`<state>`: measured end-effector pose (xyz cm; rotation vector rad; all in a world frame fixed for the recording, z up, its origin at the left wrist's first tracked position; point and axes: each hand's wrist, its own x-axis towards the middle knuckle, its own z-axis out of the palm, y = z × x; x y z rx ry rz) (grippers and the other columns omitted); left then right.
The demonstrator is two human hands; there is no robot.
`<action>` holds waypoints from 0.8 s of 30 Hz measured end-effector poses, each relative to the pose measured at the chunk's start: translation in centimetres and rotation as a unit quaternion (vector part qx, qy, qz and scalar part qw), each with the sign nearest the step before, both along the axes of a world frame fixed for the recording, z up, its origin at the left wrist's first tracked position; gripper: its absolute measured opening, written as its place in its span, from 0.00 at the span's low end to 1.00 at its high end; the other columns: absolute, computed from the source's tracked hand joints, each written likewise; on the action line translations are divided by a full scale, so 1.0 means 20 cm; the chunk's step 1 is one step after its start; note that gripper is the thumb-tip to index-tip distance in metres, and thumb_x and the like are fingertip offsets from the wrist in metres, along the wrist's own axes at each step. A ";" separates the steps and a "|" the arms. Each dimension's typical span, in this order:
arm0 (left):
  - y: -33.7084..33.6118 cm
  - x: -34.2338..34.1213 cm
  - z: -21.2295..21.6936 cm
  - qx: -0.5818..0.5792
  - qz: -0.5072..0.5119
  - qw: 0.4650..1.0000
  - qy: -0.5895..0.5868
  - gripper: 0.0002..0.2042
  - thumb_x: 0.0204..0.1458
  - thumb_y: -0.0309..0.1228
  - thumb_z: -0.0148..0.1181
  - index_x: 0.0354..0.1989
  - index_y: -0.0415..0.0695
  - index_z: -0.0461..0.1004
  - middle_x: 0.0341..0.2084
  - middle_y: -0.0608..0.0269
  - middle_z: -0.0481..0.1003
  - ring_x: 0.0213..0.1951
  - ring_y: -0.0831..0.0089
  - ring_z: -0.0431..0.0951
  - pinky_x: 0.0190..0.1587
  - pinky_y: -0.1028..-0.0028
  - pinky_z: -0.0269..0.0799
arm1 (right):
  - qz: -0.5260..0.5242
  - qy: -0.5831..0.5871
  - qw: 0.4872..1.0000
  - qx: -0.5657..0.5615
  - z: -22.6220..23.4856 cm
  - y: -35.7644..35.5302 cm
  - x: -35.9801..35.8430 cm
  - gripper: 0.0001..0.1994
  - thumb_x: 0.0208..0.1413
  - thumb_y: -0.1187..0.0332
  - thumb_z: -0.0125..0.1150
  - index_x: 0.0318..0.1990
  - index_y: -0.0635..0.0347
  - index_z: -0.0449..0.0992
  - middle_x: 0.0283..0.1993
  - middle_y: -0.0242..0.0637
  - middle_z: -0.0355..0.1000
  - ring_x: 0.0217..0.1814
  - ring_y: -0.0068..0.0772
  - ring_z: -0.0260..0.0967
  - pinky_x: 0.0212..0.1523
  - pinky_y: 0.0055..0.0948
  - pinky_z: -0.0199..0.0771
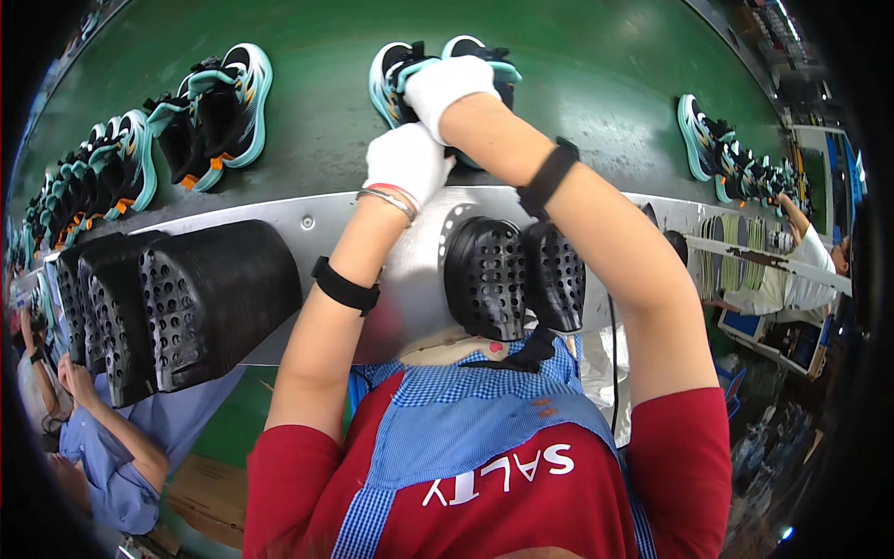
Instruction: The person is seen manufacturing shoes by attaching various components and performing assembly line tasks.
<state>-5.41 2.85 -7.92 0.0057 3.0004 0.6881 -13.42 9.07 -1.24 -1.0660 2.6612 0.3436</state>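
A pair of black sneakers with mint-green soles lies ahead of me on a green work surface (pixel 321 116). One is the left sneaker (pixel 380 79), the other the right sneaker (pixel 463 47). My right hand (pixel 452 91), in a white glove, is curled over the pair's upper part, its fingers mostly hidden among the uppers. Closer to me, my left hand (pixel 407 168), also gloved in white, is closed at the near end of the left sneaker. My right wrist crosses beside it, and whatever its fingers hold is hidden.
Another sneaker pair (pixel 219 116) stands to the left, with a row of sneakers (pixel 98 172) beyond. More sneakers (pixel 722 154) line the right. Perforated black forms (pixel 219 298) jut from the metal edge at left, and two smaller forms (pixel 484 279) before me. Co-workers sit on both sides.
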 end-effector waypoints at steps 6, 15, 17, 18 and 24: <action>-0.08 0.04 0.01 -0.023 -0.013 1.000 -0.017 0.16 0.47 0.45 0.59 0.31 0.43 0.78 0.26 0.49 0.78 0.32 0.51 0.78 0.35 0.57 0.74 | 0.034 -0.030 0.998 -0.042 0.01 0.01 0.07 0.12 0.48 0.65 0.58 0.39 0.57 0.79 0.41 0.44 0.77 0.43 0.45 0.76 0.43 0.39 0.74; -0.08 0.04 0.14 -0.079 -0.036 0.996 -0.016 0.14 0.47 0.43 0.58 0.29 0.44 0.76 0.31 0.53 0.76 0.37 0.53 0.76 0.38 0.60 0.71 | -0.099 0.089 0.929 -0.345 0.28 1.21 0.41 0.10 0.57 0.59 0.54 0.40 0.52 0.77 0.37 0.40 0.75 0.38 0.44 0.73 0.39 0.35 0.73; -0.10 0.02 0.13 -0.098 -0.031 0.995 -0.003 0.14 0.47 0.43 0.58 0.30 0.43 0.76 0.32 0.53 0.76 0.38 0.53 0.76 0.38 0.61 0.71 | -0.188 0.199 0.910 -0.311 0.29 1.61 0.50 0.10 0.56 0.62 0.56 0.39 0.56 0.77 0.34 0.41 0.75 0.36 0.40 0.74 0.38 0.30 0.73; -0.11 -0.02 0.11 -0.106 -0.024 0.994 -0.016 0.14 0.47 0.42 0.58 0.34 0.43 0.76 0.34 0.52 0.76 0.39 0.52 0.76 0.40 0.61 0.72 | -0.281 0.190 0.893 -0.296 0.32 1.76 0.57 0.11 0.57 0.59 0.54 0.37 0.55 0.77 0.36 0.44 0.75 0.38 0.46 0.73 0.39 0.35 0.73; -0.24 -0.06 -0.01 -0.074 -0.022 0.996 0.036 0.22 0.49 0.42 0.58 0.46 0.37 0.75 0.43 0.48 0.75 0.46 0.52 0.75 0.48 0.65 0.70 | -0.418 0.089 0.849 -0.311 0.05 2.25 0.90 0.13 0.50 0.65 0.62 0.43 0.54 0.75 0.40 0.41 0.73 0.43 0.46 0.71 0.44 0.35 0.72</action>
